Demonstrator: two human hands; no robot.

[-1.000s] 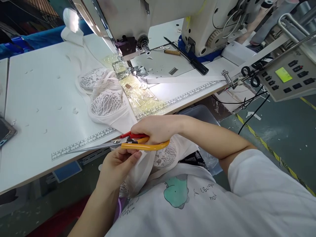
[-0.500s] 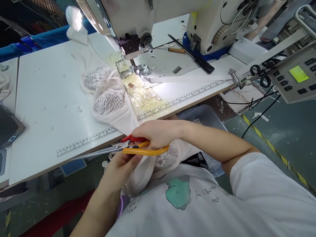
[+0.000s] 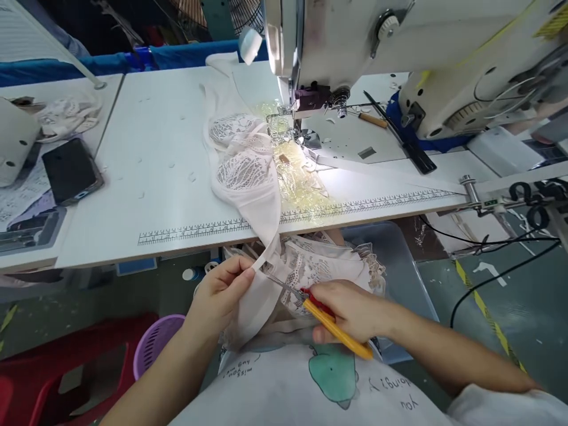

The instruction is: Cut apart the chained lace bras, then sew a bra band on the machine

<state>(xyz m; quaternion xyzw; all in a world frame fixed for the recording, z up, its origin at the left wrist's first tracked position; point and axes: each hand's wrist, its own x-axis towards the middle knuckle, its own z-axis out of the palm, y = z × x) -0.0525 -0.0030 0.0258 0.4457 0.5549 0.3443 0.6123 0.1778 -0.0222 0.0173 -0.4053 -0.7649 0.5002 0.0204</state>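
Note:
A white lace bra lies on the sewing table, its band hanging over the front edge. My left hand is closed in a pinch on that band, just below the edge. My right hand is wrapped round the handles of scissors with orange and red grips. Their blades point up and left, with the tips at the band close beside my left fingertips; whether they touch the cloth I cannot tell. More white lace pieces gather over my lap beneath the scissors.
The sewing machine stands over the table, beyond a printed ruler. A black phone lies at left. A black-handled tool rests at right. Below are a plastic bin, a purple basket and a red stool.
The view has swung left. My hands have moved apart; the scissors, earlier crossing over my left hand, now have their tips at the band. My left hand pinches the band below the edge.

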